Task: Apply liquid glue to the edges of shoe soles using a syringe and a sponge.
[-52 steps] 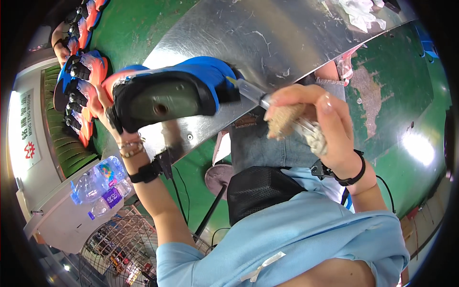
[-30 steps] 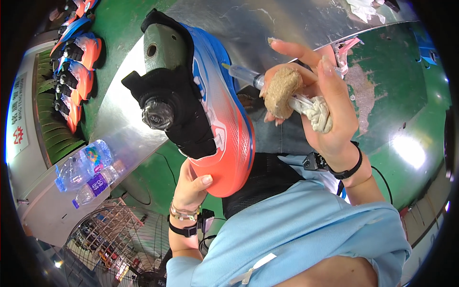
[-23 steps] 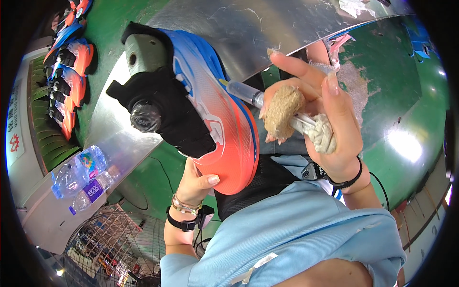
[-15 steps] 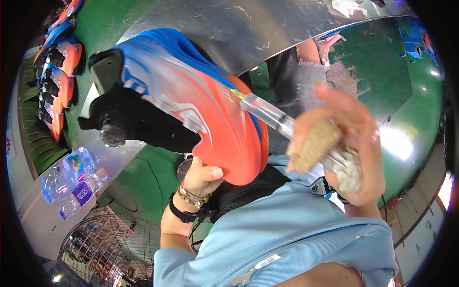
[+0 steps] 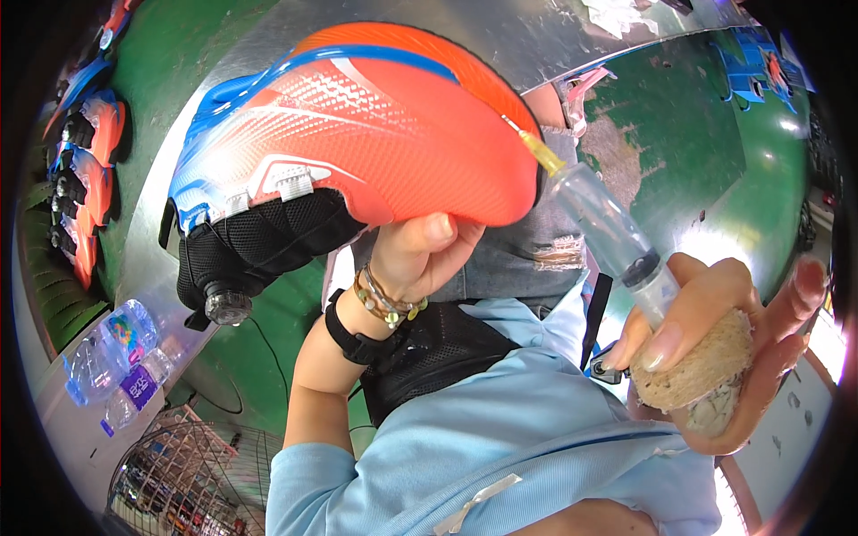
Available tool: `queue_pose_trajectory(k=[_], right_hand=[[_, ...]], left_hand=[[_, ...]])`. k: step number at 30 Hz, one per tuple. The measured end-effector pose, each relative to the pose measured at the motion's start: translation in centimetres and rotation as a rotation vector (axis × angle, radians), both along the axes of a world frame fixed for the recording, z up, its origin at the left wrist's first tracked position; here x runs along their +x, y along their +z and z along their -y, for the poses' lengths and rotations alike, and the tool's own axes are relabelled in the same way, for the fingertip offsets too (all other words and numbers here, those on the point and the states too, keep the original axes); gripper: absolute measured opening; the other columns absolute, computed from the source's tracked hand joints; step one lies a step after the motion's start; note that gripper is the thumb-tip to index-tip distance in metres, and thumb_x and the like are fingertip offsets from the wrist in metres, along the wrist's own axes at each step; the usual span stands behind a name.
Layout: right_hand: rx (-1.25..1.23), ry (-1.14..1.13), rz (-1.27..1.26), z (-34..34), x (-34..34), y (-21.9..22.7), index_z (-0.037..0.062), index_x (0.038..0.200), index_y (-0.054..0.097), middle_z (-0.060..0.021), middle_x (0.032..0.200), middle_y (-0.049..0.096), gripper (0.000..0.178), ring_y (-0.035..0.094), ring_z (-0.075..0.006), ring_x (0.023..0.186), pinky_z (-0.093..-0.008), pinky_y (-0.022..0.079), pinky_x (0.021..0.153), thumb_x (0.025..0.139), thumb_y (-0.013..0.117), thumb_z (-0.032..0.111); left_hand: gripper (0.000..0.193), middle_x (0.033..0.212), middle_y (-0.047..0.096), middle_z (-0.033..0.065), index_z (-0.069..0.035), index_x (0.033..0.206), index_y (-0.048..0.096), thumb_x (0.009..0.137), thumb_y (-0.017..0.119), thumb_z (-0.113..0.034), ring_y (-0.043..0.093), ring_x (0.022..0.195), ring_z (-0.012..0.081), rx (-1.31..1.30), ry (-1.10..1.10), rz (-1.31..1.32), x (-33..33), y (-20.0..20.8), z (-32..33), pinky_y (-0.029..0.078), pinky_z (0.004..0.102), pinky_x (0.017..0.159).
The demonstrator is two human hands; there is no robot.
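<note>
1. Left hand [image 5: 420,250]: closed on the toe end of the shoe [image 5: 402,143], thumb on the near side. Beaded bracelets [image 5: 380,302] and a black band [image 5: 350,335] encircle the wrist.
2. Right hand [image 5: 715,313]: thumb and fingers gripping the rear of the clear syringe [image 5: 599,214]. A tan pad [image 5: 702,362] and a whitish lump [image 5: 712,411] sit within the same grasp.
3. Shoe: raised in front of the body, toe toward the right. The upper is coral and blue; the black fabric [image 5: 268,232] at its opening faces down and toward the wearer. A clear round knob [image 5: 228,304] projects from this fabric.
4. Syringe: tilted, yellow nozzle [image 5: 542,154] up and left. The needle [image 5: 511,123] overlaps the sole edge near the toe; contact cannot be confirmed.
5. Below the hands: a light-blue shirt [image 5: 536,402] and black mesh [image 5: 429,357]. Ripped denim [image 5: 500,255] shows behind the left hand.
6. Beyond the shoe: a metal table [image 5: 541,45] bearing crumpled white material [image 5: 617,16].
7. Far left: a line of similar shoes [image 5: 94,183]. Lower left: two plastic bottles [image 5: 134,393] side by side, above a wire fan cage [image 5: 192,469].
8. Upper right: a blue rack [image 5: 746,76].
</note>
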State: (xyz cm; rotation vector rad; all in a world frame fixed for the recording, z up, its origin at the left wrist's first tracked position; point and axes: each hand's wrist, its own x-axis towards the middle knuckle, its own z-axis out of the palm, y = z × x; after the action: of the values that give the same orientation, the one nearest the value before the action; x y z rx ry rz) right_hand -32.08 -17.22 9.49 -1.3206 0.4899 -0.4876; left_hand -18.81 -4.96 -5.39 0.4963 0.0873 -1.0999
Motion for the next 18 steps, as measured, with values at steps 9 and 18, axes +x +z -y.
queue_pose_trajectory(k=[9, 18], right_hand=[[-0.018, -0.620, -0.093, -1.2, 1.9, -0.7, 0.0172, 0.126, 0.030, -0.0138, 0.072, 0.048, 0.042, 0.045, -0.0227, 0.046, -0.0303, 0.043, 0.050, 0.093, 0.020, 0.041], [-0.150, -0.048, 0.229, -0.4, 1.7, -2.9, 0.0231, 0.119, 0.037, -0.0127, 0.073, 0.048, 0.041, 0.045, -0.0237, 0.047, -0.0331, 0.044, 0.051, 0.092, 0.014, 0.044]], left_hand=[[0.047, 0.114, 0.052, 0.0054, -0.008, 0.115, 0.045, 0.071, 0.060, 0.001, 0.048, 0.110, 0.0197, -0.267, 0.090, 0.043, 1.5, -0.8, 3.0, 0.037, 0.0363, 0.097], [0.047, 0.115, 0.052, 0.0072, -0.003, 0.116, 0.044, 0.077, 0.063, -0.021, 0.046, 0.112, 0.0241, -0.177, 0.220, 0.091, 1.9, 2.1, 4.7, 0.035, 0.0376, 0.100]])
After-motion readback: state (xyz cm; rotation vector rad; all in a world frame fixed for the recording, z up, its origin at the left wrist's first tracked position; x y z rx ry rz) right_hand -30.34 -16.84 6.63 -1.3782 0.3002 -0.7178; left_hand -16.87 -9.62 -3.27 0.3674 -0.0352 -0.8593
